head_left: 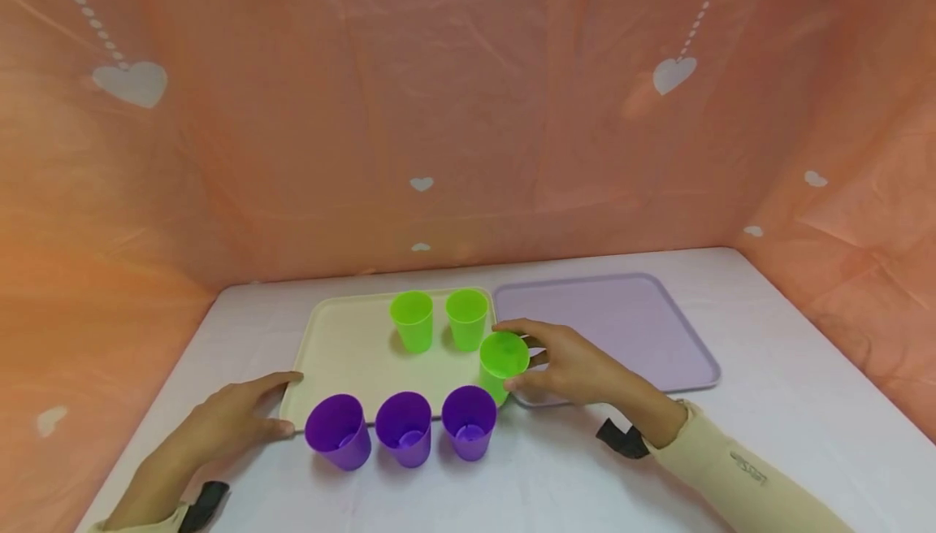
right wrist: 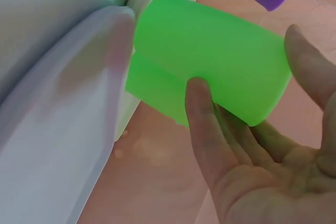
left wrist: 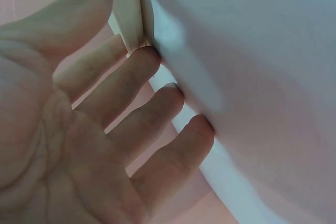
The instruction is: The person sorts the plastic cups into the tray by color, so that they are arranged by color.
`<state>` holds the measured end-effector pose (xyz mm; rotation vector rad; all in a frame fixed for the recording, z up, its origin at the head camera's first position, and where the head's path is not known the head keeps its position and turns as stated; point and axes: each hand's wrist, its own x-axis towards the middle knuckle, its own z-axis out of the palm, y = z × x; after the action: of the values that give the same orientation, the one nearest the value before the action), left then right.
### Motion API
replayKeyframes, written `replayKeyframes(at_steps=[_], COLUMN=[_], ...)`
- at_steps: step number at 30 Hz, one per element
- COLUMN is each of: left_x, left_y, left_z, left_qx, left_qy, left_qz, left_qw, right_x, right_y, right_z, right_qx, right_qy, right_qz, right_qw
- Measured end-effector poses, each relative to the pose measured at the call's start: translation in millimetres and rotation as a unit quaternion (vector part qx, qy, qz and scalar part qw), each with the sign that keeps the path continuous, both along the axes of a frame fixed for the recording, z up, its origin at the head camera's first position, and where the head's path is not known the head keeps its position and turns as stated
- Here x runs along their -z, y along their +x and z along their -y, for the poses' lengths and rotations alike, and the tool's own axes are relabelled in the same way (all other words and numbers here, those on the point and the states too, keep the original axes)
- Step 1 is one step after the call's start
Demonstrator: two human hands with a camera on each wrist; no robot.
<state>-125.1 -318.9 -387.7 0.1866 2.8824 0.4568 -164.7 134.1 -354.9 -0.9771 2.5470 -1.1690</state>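
Observation:
In the head view, my right hand (head_left: 574, 362) grips a green cup (head_left: 503, 356) at the front right corner of the cream tray (head_left: 351, 346). The right wrist view has its thumb at the rim and its fingers along the side of the cup (right wrist: 210, 56). Two more green cups (head_left: 413, 323) (head_left: 467, 320) stand on the tray's back right part. My left hand (head_left: 234, 415) is at the tray's left front corner, fingers loosely extended and fingertips right at the edge. Close in front of the tray, three purple cups (head_left: 340, 434) (head_left: 405, 431) (head_left: 470, 426) form a row.
A lilac tray (head_left: 607, 314) lies right beside the cream one, partly behind my right hand. Both rest on a white-covered table (head_left: 768, 452). Orange cloth (head_left: 468, 110) with white hearts encloses the back and sides.

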Motion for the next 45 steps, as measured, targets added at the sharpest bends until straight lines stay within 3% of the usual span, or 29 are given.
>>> replayKeyframes(at_steps=[8, 17, 31, 45], left_x=[0.0, 0.0, 1.0, -4.3], left_y=[1.1, -0.2, -0.2, 0.6], left_z=[0.6, 0.4, 1.7, -8.5], left_qx=[0.007, 0.02, 0.013, -0.002], left_qy=[-0.001, -0.008, -0.003, -0.038], left_qz=[-0.007, -0.038, -0.033, -0.017], left_qw=[1.0, 0.999, 0.9994, 0.9991], right_x=[-14.0, -29.5, -50.7, -65.6], right_y=[-7.9, -16.0, -28.0, -46.3], right_z=[21, 47, 96, 123], right_qx=[-0.005, -0.019, -0.06, -0.072], right_qy=[0.007, 0.027, 0.053, 0.061], right_qz=[-0.015, -0.048, -0.05, -0.064], right_qw=[0.9998, 0.9983, 0.9955, 0.9935])
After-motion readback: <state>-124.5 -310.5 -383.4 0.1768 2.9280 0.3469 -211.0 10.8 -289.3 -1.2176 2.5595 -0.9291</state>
